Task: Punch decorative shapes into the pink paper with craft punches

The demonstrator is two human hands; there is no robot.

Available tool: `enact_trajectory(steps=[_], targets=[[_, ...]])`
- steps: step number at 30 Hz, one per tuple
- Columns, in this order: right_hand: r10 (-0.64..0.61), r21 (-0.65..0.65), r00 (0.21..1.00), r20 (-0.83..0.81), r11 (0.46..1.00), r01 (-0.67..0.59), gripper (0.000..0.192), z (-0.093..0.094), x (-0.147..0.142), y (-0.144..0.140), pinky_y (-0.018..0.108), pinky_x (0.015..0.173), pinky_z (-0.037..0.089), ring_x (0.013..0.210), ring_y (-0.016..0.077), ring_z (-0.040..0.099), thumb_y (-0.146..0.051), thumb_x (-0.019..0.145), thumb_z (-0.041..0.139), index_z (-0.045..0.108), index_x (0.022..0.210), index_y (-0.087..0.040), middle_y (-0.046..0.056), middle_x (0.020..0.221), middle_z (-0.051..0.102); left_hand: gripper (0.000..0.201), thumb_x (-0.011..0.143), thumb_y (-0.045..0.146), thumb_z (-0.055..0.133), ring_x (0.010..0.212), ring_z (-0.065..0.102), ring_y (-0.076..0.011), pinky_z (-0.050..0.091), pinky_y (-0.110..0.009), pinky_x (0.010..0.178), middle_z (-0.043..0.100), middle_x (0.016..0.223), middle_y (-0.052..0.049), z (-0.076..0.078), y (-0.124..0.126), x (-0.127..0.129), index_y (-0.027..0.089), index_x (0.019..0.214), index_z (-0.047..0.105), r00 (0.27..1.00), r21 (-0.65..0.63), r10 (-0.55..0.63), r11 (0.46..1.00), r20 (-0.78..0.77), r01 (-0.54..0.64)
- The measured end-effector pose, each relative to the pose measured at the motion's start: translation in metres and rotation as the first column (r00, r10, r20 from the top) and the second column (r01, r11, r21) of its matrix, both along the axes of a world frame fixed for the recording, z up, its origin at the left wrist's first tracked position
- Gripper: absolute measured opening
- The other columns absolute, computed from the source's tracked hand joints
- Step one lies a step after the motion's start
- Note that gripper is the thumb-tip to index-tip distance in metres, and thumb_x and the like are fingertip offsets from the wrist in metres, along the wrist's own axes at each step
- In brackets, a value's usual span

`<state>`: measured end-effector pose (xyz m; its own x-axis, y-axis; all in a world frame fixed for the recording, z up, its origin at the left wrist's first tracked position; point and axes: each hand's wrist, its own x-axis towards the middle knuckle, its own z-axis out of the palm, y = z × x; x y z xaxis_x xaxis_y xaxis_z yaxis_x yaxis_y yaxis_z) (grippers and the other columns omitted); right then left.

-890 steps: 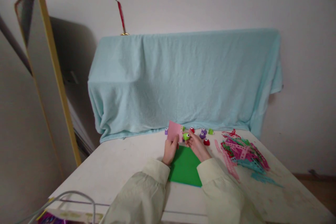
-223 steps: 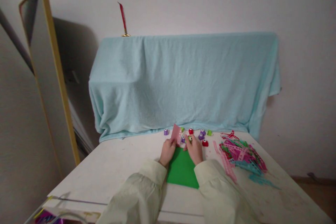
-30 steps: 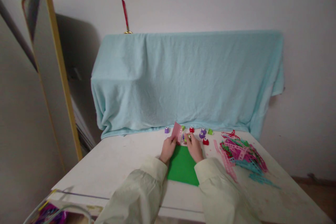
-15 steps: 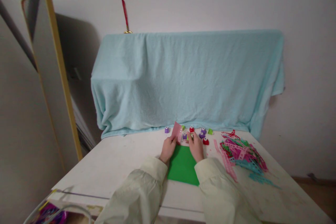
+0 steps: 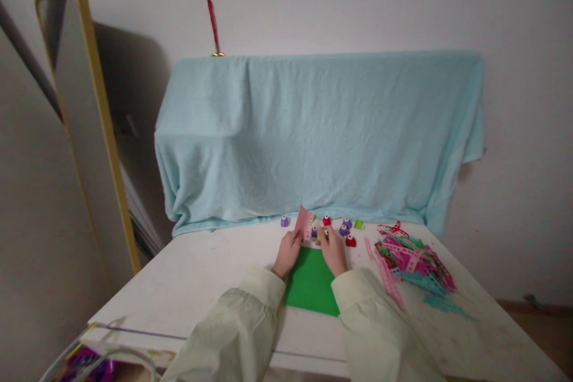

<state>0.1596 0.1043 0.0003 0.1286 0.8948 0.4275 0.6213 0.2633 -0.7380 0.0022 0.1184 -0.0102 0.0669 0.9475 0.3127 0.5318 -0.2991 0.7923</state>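
My left hand (image 5: 287,253) is closed on a pink sheet of paper (image 5: 304,222), which it holds upright; small holes run along the sheet's right edge. Fingers and thumb of my right hand (image 5: 333,253) are closed around a small lime-green craft punch (image 5: 319,234), mostly hidden by them, just right of the pink sheet. Below both hands a green sheet (image 5: 311,286) lies flat. Beyond my hands stand several more small punches, among them a purple punch (image 5: 284,222), a red punch (image 5: 351,241) and a green punch (image 5: 359,224).
On the right of the white table (image 5: 215,286) lies a pile of punched paper strips (image 5: 414,262) in pink, red, green and blue. A light blue cloth (image 5: 322,131) hangs behind the table. To the left leans a tall mirror (image 5: 89,131).
The pink sheet and the fingers of my left hand have shifted slightly up and to the right. My right hand has tilted a little around the punch.
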Motion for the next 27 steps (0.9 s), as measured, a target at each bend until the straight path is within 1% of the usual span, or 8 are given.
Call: enact_trajectory(steps=[2,6,10,14,17,21,25,27], targets=[[-0.012,0.012,1.0,0.016,1.0,0.012,0.043,0.0003,0.0002,0.0002,0.027,0.066,0.044,0.075,0.0224,0.066,-0.052,0.091,0.03,0.057,0.096,-0.019,0.008,0.075,0.069,0.034,0.089,0.031,0.035,0.092,0.058,-0.0206,0.041,-0.031,0.084,0.066,0.099,-0.009,-0.0003,-0.0008,0.0014,0.015,0.104,0.062,0.999,0.012,-0.038,0.999,-0.002,0.038],[-0.041,0.023,0.999,0.035,0.999,0.04,0.044,0.0011,0.0005,0.0005,0.028,0.067,0.043,0.076,0.0229,0.066,-0.052,0.091,0.029,0.057,0.097,-0.018,0.008,0.076,0.069,0.032,0.089,0.025,0.035,0.096,0.055,-0.0205,0.039,-0.031,0.09,0.065,0.104,-0.008,-0.0004,-0.0034,0.0027,0.017,0.106,0.061,0.986,0.07,-0.167,0.983,-0.023,0.168],[-0.038,0.043,0.998,0.059,0.998,0.035,0.044,0.0001,0.0007,0.0007,0.028,0.066,0.042,0.074,0.0223,0.065,-0.051,0.092,0.029,0.056,0.101,-0.018,0.008,0.076,0.069,0.033,0.09,0.026,0.033,0.095,0.056,-0.0209,0.039,-0.031,0.091,0.065,0.104,-0.008,-0.0005,-0.0035,0.0024,0.016,0.105,0.061,0.975,0.094,-0.215,0.971,-0.051,0.219],[-0.014,0.037,0.997,0.07,0.999,0.012,0.043,-0.0036,0.0008,0.0018,0.026,0.062,0.041,0.07,0.0214,0.065,-0.051,0.092,0.028,0.056,0.101,-0.018,0.007,0.077,0.069,0.034,0.091,0.027,0.032,0.091,0.058,-0.0194,0.04,-0.029,0.088,0.066,0.102,-0.007,-0.0001,-0.0031,0.0023,0.015,0.104,0.061,0.973,0.104,-0.228,0.968,-0.036,0.23],[-0.006,0.036,0.997,0.074,0.999,0.003,0.042,-0.0059,0.0008,0.003,0.026,0.062,0.041,0.072,0.0215,0.065,-0.05,0.092,0.029,0.056,0.099,-0.019,0.007,0.077,0.069,0.033,0.091,0.026,0.032,0.087,0.059,-0.0185,0.042,-0.028,0.085,0.067,0.1,-0.007,-0.0006,-0.0031,0.0025,0.015,0.101,0.062,0.973,0.104,-0.231,0.967,-0.02,0.231],[0.003,0.051,0.997,0.074,0.999,-0.006,0.042,-0.0061,0.0,0.0032,0.026,0.063,0.041,0.075,0.0216,0.065,-0.05,0.092,0.029,0.056,0.102,-0.019,0.008,0.083,0.069,0.034,0.091,0.028,0.032,0.081,0.06,-0.0188,0.043,-0.027,0.078,0.069,0.091,-0.008,-0.0022,-0.0027,0.0031,0.015,0.09,0.063,0.983,0.049,-0.182,0.982,-0.03,0.183],[-0.003,0.044,1.0,0.026,0.999,0.002,0.043,-0.0026,-0.0013,0.0015,0.026,0.063,0.042,0.073,0.0212,0.065,-0.051,0.091,0.031,0.057,0.1,-0.018,0.008,0.08,0.069,0.036,0.091,0.029,0.031,0.078,0.06,-0.0192,0.043,-0.028,0.074,0.069,0.087,-0.009,0.0008,-0.0044,0.0038,0.014,0.086,0.063,0.985,0.034,-0.162,0.986,-0.054,0.164],[-0.025,0.046,1.0,-0.012,0.999,0.026,0.046,-0.0004,-0.0012,0.0009,0.027,0.064,0.043,0.073,0.0216,0.065,-0.053,0.09,0.032,0.058,0.1,-0.017,0.008,0.077,0.069,0.035,0.091,0.029,0.032,0.079,0.06,-0.0191,0.043,-0.028,0.076,0.069,0.088,-0.008,0.0049,-0.0069,0.0042,0.014,0.089,0.063,0.985,0.04,-0.164,0.985,-0.058,0.167]])
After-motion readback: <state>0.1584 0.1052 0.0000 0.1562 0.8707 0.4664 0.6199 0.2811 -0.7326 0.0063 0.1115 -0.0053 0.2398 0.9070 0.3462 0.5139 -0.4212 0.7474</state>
